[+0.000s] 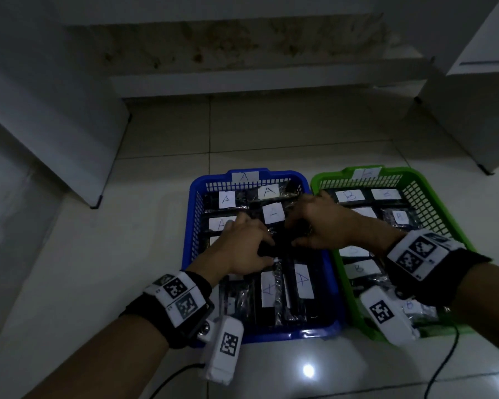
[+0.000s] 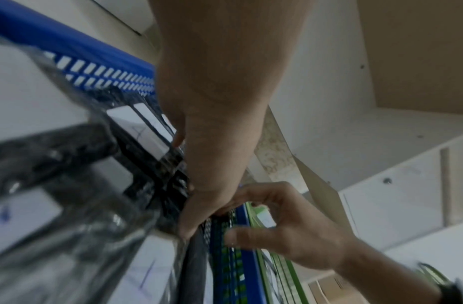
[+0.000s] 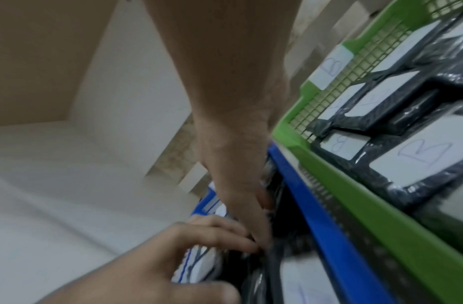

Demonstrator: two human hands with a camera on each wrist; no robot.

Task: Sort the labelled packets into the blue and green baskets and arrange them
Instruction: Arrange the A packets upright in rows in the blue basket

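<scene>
The blue basket (image 1: 191,226) holds several black packets with white "A" labels (image 1: 226,199). Beside it on the right, the green basket (image 1: 323,180) holds several black packets labelled "B" (image 1: 349,195). Both hands are inside the blue basket, near its middle. My left hand (image 1: 242,249) and right hand (image 1: 320,228) grip a dark packet (image 1: 281,240) between them, with curled fingers and thumbs. In the left wrist view the right hand (image 2: 290,226) pinches the packet's edge by the blue wall. In the right wrist view the left hand (image 3: 173,257) curls round a labelled packet. That packet's label is hidden.
The baskets stand side by side on a pale tiled floor (image 1: 156,254). A white cabinet (image 1: 55,125) stands at the left and another (image 1: 473,110) at the right. A low white step (image 1: 257,82) runs along the stained back wall. Black cables (image 1: 444,364) trail from the wrist cameras.
</scene>
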